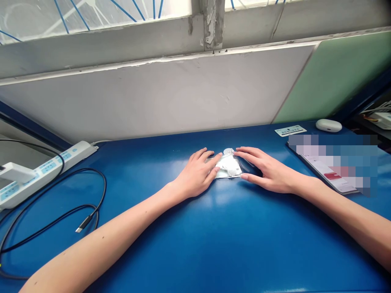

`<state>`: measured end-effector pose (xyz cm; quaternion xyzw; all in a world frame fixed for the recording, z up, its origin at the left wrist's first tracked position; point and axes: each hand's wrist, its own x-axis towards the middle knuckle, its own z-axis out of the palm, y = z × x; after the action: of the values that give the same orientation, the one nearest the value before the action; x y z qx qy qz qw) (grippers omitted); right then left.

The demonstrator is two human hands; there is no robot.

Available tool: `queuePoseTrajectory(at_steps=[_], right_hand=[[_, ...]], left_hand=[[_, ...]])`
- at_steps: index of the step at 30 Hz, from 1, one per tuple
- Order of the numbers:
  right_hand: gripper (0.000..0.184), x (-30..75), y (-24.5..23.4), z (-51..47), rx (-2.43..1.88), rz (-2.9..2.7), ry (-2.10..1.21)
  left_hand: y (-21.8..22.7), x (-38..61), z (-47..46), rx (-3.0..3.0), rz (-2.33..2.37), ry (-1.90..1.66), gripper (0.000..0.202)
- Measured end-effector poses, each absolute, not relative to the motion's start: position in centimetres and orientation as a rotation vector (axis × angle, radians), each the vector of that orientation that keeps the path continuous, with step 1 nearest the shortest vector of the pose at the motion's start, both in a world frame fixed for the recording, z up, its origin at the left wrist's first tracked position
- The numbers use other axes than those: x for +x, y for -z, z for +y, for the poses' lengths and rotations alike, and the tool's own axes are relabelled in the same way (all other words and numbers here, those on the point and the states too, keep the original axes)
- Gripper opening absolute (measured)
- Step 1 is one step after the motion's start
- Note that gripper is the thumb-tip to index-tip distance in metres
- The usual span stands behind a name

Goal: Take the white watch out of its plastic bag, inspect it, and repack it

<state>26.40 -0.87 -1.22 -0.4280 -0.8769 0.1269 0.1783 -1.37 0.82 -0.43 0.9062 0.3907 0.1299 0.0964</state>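
On the blue tabletop lies a small clear plastic packet (229, 166) with white contents that I cannot make out. My left hand (201, 171) rests at its left side, fingers spread, with the fingertips over the packet's left edge. From the right, my right hand (265, 169) reaches toward the packet with thumb and fingers apart. Its fingertips are at the packet's right edge; whether they touch it I cannot tell. A small round, shiny piece (228, 151) shows at the packet's far end, between the two hands.
A white power strip (49, 167) with a plug in it sits at the left. Near it a black cable (102, 179) loops across the table (195, 252). At the right are a partly blurred tablet (324, 171), a card (290, 130) and a white earbud case (328, 125). A wall stands behind.
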Motion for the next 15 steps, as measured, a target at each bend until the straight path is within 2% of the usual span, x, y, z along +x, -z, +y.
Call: queuePoseTrajectory(at_steps=[5,15], right_hand=[[0.075,26.42,1.28,-0.81,-1.210,-2.493,-0.343],[0.076,26.96,1.06,-0.43,-1.247,-2.447,-0.408]], left_hand=[[0.41,-1.36,0.85,2.686,1.142,-0.348,0.049],[0.45,-1.21,0.89,2.693,1.150,-0.407,0.053]])
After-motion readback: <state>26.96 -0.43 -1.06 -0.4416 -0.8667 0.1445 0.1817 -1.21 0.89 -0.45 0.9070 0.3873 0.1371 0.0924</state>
